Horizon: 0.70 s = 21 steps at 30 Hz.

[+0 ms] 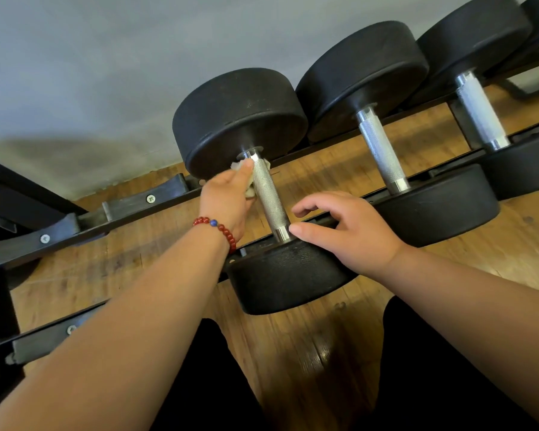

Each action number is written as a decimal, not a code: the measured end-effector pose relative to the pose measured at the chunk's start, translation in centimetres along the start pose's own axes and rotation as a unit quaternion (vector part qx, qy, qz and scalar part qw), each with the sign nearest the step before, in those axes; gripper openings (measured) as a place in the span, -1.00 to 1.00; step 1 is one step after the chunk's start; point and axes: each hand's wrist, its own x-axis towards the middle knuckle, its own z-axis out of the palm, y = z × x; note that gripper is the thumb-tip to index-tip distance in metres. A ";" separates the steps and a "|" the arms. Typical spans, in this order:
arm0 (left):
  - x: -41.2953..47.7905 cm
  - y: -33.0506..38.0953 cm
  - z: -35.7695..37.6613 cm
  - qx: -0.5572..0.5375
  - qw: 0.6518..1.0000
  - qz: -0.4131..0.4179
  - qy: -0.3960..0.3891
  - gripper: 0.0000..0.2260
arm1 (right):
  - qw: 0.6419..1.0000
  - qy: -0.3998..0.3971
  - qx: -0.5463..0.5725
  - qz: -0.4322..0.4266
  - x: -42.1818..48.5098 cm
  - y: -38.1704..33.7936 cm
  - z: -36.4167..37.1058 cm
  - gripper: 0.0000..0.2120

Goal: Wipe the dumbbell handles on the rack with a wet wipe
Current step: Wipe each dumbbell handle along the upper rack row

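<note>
As right hand [349,233] touches dumbbell [280,281], wipe [236,166] (in left hand [227,195]) against handle [269,194].

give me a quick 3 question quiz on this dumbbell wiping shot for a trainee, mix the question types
1. True or false: the crumpled white wet wipe touches the knurled silver handle of the leftmost black dumbbell.
2. The right hand rests on: A that dumbbell's near black rubber head; B the wooden floor; C the neighbouring handle.
3. Fill in: the left hand, wearing a red bead bracelet, holds the ___.
Key: 1 true; 2 A; 3 wet wipe.
</note>
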 end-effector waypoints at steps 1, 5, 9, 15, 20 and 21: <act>-0.4 -0.3 0.1 0.001 1.000 -0.016 -0.018 -0.85 | 1.000 0.003 -0.002 -0.002 0.0 0.0 0.0 -0.64; -0.8 -0.7 -0.5 0.001 0.996 -0.054 -0.067 -0.76 | 1.000 -0.002 -0.002 -0.002 -0.1 -0.1 0.0 -0.66; 0.2 0.5 -0.4 0.050 0.999 0.000 -0.016 -0.83 | 1.000 -0.006 0.004 0.000 -0.1 -0.4 -0.1 -0.80; -1.9 -1.3 -1.7 0.048 0.996 -0.025 -0.069 -0.89 | 1.000 -0.008 0.011 0.004 -0.1 -0.5 -0.2 -0.65; -2.8 -1.2 -2.5 0.058 0.997 -0.006 -0.052 -0.87 | 1.000 -0.003 -0.001 -0.006 0.1 0.3 0.0 -0.69; -3.1 -1.1 -2.7 0.090 0.995 0.013 -0.042 -0.89 | 1.000 -0.002 -0.007 -0.009 0.2 0.4 0.0 -0.65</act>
